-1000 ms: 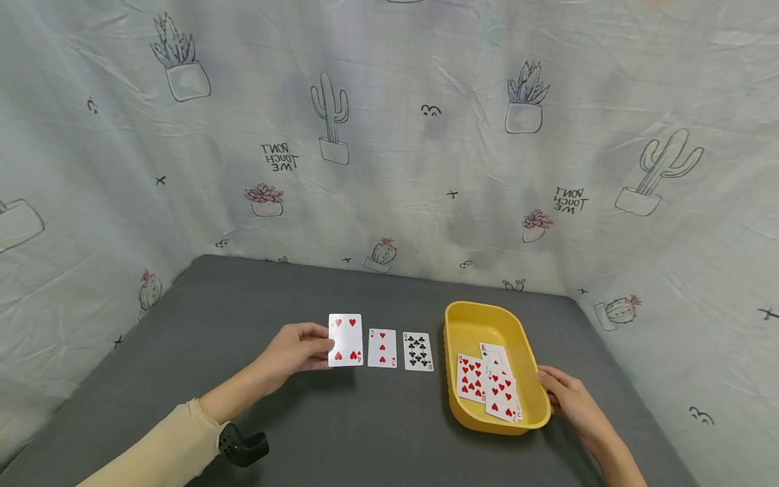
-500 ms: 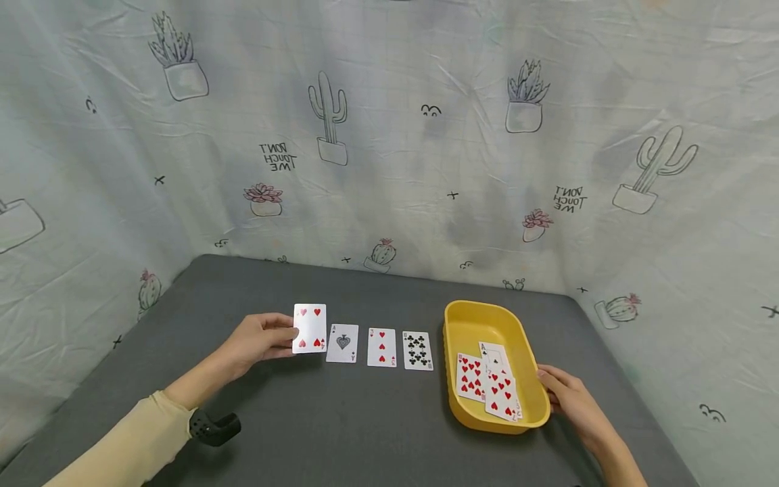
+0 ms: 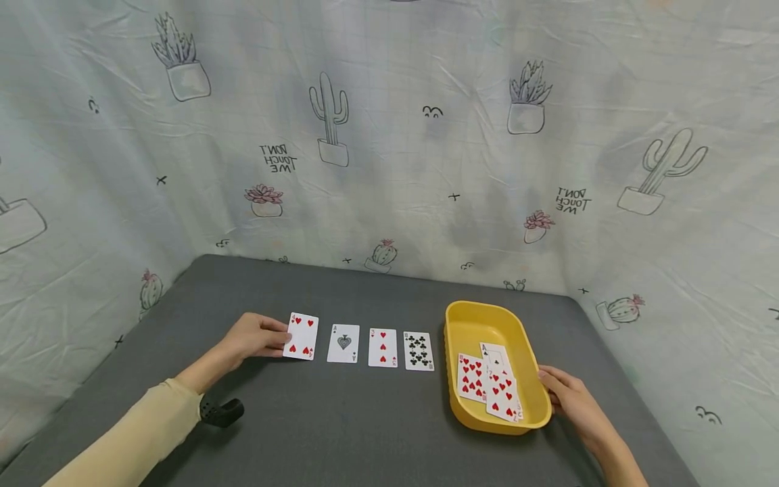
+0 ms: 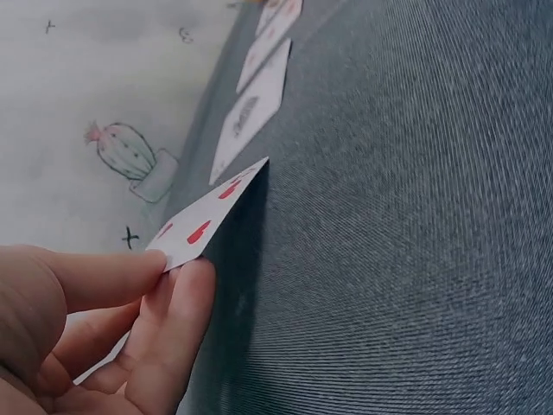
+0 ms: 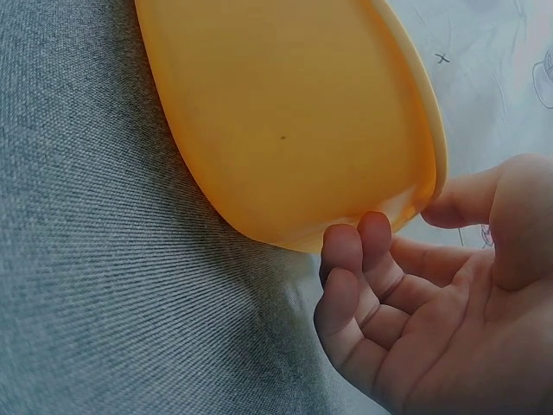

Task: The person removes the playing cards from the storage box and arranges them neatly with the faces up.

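Note:
My left hand (image 3: 258, 336) pinches the four of hearts (image 3: 301, 336) by its left edge, between thumb and fingers. In the left wrist view this playing card (image 4: 207, 218) slants over the grey cloth, with a shadow beneath it. To its right lie the ace of spades (image 3: 343, 343), the three of hearts (image 3: 383, 348) and the eight of clubs (image 3: 418, 351), face up in a row. On the right, my right hand (image 3: 572, 399) grips the right side of a yellow tray (image 3: 477, 312). From the right wrist, its thumb is at the rim of the yellow tray (image 5: 285, 112), fingers curled against the outer wall.
Inside the tray lie several face-up cards, among them a heart card (image 3: 470, 377), an ace of clubs (image 3: 494, 355) and a seven of hearts (image 3: 502, 399). The grey table (image 3: 341, 433) ends at a cactus-printed curtain (image 3: 389, 169) behind and at both sides.
My left hand has carried the four of hearts leftward, uncovering the ace of spades, then lowered it towards the table left of the row. The right hand and tray have stayed put.

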A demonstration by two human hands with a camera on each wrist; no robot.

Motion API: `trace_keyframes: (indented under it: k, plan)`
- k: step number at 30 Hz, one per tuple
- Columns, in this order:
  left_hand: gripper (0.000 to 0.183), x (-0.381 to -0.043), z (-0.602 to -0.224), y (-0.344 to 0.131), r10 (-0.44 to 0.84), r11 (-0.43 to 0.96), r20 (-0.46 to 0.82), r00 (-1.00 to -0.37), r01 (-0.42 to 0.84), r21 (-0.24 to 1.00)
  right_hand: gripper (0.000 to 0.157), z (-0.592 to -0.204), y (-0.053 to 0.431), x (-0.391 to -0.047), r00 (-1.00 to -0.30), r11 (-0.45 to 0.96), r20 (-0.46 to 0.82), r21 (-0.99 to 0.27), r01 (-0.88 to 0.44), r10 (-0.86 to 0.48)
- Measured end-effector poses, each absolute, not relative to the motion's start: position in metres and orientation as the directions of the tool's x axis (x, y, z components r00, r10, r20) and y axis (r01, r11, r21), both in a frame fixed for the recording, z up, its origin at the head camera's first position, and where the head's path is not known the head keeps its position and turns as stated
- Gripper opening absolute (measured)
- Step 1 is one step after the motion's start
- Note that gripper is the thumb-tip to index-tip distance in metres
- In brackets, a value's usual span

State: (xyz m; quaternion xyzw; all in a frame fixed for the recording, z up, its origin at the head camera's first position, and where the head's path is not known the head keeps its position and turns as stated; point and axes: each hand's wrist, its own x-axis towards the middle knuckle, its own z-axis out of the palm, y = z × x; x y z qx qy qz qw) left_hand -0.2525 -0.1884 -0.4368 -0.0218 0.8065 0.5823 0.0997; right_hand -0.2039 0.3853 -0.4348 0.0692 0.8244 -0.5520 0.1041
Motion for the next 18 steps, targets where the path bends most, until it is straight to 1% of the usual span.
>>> trace_keyframes:
  k: [5, 9, 14, 18]
  plan:
    - [0.031, -0.2536, -0.4402, -0.1871, 0.064, 0.348, -0.176, -0.982, -0.144, 0.926, 0.058, -0.4348, 0.3857, -0.2042, -0.97, 0.383, -0.245, -0.896, 0.227, 0.002]
    - [0.032, -0.2535, -0.4423, -0.1853, 0.042, 0.352, -0.178, -0.983, -0.152, 0.924, 0.057, -0.4353, 0.3849, -0.2042, -0.969, 0.377, -0.247, -0.897, 0.232, 0.007]
    - [0.031, -0.2539, -0.4445, -0.183, -0.014, 0.359, -0.172, -0.985, -0.166, 0.919, 0.058, -0.4354, 0.3838, -0.2034, -0.969, 0.385, -0.248, -0.893, 0.234, 0.013]
    - [0.028, -0.2544, -0.4446, -0.18, -0.064, 0.381, -0.131, -0.989, -0.146, 0.913, 0.058, -0.4334, 0.3822, -0.2023, -0.969, 0.385, -0.247, -0.893, 0.234, 0.015]
